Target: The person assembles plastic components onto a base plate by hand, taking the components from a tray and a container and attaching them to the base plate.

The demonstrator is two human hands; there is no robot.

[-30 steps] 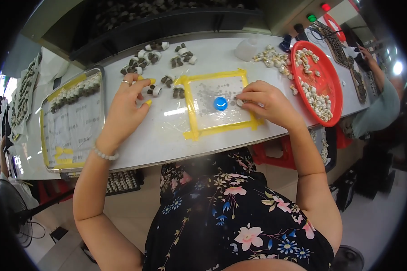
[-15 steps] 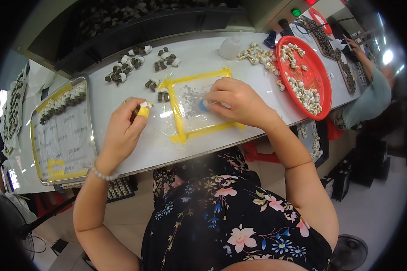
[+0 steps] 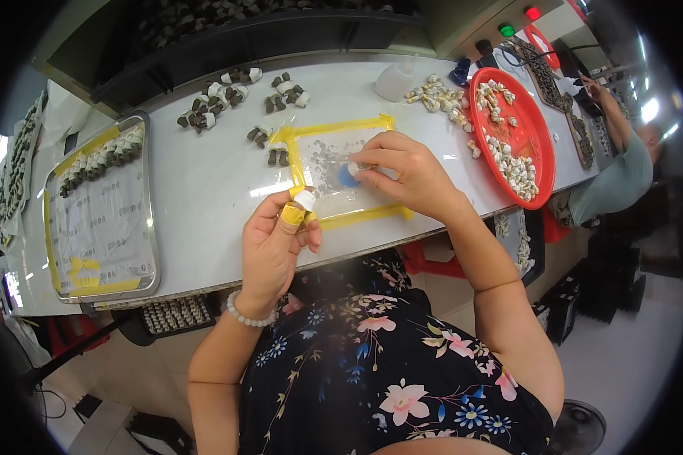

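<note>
My left hand, its thumb and a finger wrapped in yellow tape, pinches a small white piece near the front left corner of a clear sheet framed with yellow tape. Over the sheet's middle, my right hand has its fingertips closed on a small whitish piece. Directly below those fingertips shows a round blue thing; whether it is held or lies on the sheet I cannot tell. Many small clear dots are spread on the sheet.
Small dark-and-white pieces lie behind and left of the sheet. A metal tray with a row of similar pieces stands at left. On the right are a red tray of whitish pieces, a white bottle and another person's arm.
My left hand has moved right, to the sheet's near left corner, with the white piece now plainly seen in its fingers. My right hand stays almost in place over the sheet.
</note>
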